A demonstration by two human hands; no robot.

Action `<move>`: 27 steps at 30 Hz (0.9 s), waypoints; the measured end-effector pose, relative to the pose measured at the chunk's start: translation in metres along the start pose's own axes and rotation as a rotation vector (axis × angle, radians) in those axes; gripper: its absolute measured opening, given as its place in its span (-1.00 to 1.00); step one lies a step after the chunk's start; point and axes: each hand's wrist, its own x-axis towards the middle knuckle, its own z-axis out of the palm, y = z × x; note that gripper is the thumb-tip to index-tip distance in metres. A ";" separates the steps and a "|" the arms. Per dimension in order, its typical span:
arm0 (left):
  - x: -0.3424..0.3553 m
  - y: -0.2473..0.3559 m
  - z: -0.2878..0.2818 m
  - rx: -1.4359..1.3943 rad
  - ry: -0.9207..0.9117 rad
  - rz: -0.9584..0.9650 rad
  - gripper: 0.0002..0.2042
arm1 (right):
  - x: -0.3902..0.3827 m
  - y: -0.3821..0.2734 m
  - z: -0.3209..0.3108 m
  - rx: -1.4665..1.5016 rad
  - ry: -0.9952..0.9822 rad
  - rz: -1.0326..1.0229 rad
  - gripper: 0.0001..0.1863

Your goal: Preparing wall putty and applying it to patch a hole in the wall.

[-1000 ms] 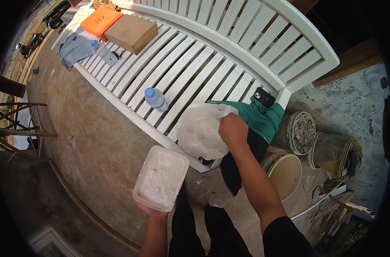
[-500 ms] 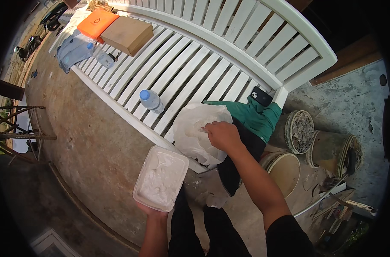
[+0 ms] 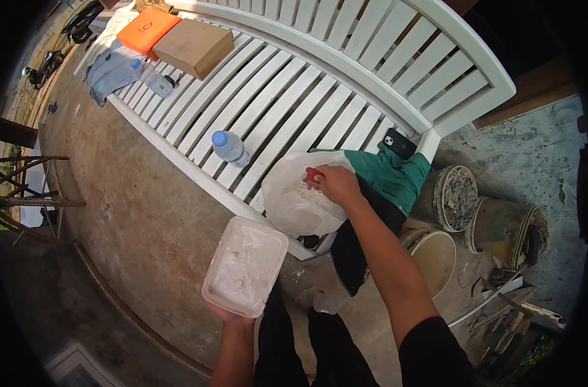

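Note:
My left hand grips a rectangular plastic tub from below at its near end. White paste with an uneven, smeared surface fills much of it. Over the open white plastic bag on the bench, my right hand is closed on a small red plastic tool; its exact kind is unclear. Off-white powder shows inside the bag, just below the tool. Tub and bag are close together, the tub lower and to the left.
The white slatted bench carries a blue-capped water bottle, green cloth, a phone, a cardboard box and an orange box. Dirty buckets stand on the floor at right.
My right hand has lifted slightly and turned over the bag, bringing the red tool into view. More powder is visible in the bag. The tub has barely shifted.

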 end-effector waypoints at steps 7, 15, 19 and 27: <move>0.003 0.000 -0.011 -0.058 0.042 -0.014 -0.29 | 0.009 0.024 0.037 0.109 -0.094 -0.019 -0.72; 0.006 0.000 -0.007 0.091 0.085 0.022 -0.28 | 0.014 0.022 0.026 0.010 -0.110 -0.112 -0.61; 0.004 0.003 -0.005 0.030 0.161 0.021 -0.28 | 0.012 0.018 0.024 0.109 -0.139 -0.097 -0.64; 0.008 -0.005 -0.005 0.008 0.106 0.004 -0.31 | 0.014 0.110 0.124 0.051 0.125 -0.482 -0.61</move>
